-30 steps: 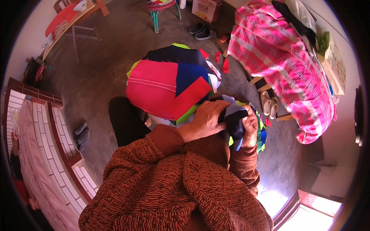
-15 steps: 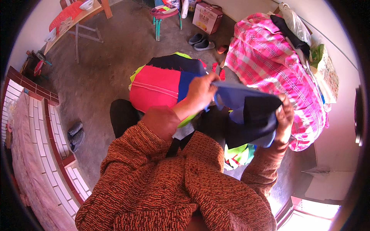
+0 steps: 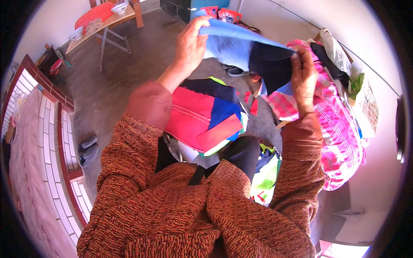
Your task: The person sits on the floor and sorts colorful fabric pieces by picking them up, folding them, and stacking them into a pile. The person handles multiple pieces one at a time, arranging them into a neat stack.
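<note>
Stretched between my hands is a light blue and black piece of cloth (image 3: 230,51), raised well in front of me. My left hand (image 3: 191,45) pinches its left upper corner. At the other end, my right hand (image 3: 304,71) grips the right corner by the black part, fingers closed on the edge. Below it, in front of my knees, lies a stack of fabric pieces (image 3: 191,107) in pinkish red, dark blue, black and neon yellow-green. A loose red strip of cloth (image 3: 221,133) rests slantwise on the stack's near side.
A pink plaid cloth (image 3: 333,137) covers a long heap on the right. More neon green scraps (image 3: 266,172) lie beside my right leg. Dark shoes (image 3: 234,71) sit partly behind the raised cloth. A wooden table (image 3: 101,28) with white bowls stands far left.
Both hands have lifted the blue and black cloth up and away from my lap, spreading it wider. The red strip on the stack now shows. My view has shifted somewhat.
</note>
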A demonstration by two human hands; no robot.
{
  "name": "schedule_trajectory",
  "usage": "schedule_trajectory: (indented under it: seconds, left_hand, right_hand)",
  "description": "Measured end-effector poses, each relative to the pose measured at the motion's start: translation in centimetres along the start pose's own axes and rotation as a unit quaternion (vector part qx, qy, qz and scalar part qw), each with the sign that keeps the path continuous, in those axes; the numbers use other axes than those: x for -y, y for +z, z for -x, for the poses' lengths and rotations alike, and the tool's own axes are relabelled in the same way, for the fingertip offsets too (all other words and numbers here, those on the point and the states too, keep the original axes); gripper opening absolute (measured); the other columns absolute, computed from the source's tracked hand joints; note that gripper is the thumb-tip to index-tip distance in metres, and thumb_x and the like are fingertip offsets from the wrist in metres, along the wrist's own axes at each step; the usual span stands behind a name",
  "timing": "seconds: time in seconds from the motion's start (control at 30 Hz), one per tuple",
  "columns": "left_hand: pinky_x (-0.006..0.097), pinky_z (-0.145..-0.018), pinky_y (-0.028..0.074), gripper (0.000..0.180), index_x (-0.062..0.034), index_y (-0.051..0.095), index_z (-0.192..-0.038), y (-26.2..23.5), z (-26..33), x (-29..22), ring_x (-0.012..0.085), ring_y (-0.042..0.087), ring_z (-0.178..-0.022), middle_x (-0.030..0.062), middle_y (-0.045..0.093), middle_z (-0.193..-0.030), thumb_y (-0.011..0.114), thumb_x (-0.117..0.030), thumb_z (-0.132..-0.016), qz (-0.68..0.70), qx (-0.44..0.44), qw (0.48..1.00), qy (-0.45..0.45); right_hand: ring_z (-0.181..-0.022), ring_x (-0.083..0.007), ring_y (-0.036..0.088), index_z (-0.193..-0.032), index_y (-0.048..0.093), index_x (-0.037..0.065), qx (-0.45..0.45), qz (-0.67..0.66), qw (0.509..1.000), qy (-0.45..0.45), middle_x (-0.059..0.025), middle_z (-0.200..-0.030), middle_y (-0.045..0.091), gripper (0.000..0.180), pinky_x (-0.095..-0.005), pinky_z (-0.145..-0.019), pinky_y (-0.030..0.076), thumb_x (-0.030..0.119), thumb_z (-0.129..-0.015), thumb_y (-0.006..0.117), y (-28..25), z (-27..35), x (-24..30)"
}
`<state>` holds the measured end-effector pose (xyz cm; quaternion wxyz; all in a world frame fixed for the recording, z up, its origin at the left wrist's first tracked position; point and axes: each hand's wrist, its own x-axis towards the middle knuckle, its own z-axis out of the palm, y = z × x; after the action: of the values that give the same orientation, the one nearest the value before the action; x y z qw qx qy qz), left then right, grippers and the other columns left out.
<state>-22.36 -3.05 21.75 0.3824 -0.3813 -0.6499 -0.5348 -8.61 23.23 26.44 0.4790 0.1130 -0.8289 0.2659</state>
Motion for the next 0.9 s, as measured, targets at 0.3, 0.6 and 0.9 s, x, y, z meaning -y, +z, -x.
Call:
schedule_trajectory:
  seconds: [0.3,0.6,0.9]
  left_hand:
    - [0.039,-0.093,0.042,0.023,-0.0003,0.051,-0.098,-10.0,19.4,-0.7,0.0359,0.052,-0.111,0.0184,0.055,-0.119,0.05,0.01,-0.077,-0.168,0.098,0.973,-0.125]
    - [0.039,-0.089,0.044,0.036,-0.0038,0.054,-0.098,-10.8,26.6,-2.0,0.0364,0.052,-0.106,0.0146,0.055,-0.119,0.049,0.015,-0.068,-0.201,0.108,0.942,-0.247]
    - [0.04,-0.09,0.042,0.03,-0.0047,0.055,-0.094,-12.5,27.3,-3.1,0.0345,0.051,-0.108,0.0125,0.056,-0.115,0.054,0.012,-0.069,-0.263,0.114,0.932,-0.222]
  right_hand:
    - [-0.071,-0.0305,0.058,-0.094,0.057,0.006,0.217,-0.018,0.975,-0.034,-0.0107,-0.078,0.057,0.017,-0.0382,-0.061,0.047,0.002,-0.077,0.058,9.9,18.8,4.2]
    - [-0.08,-0.0305,0.051,-0.086,0.058,0.008,0.263,-0.026,0.964,0.009,-0.0091,-0.09,0.055,0.012,-0.0387,-0.072,0.042,0.003,-0.075,0.06,11.8,26.2,5.3]
    - [-0.083,-0.0291,0.051,-0.086,0.06,0.007,0.245,-0.052,0.968,0.023,-0.0081,-0.092,0.055,0.014,-0.0387,-0.074,0.041,0.009,-0.073,0.066,11.5,26.5,5.5]
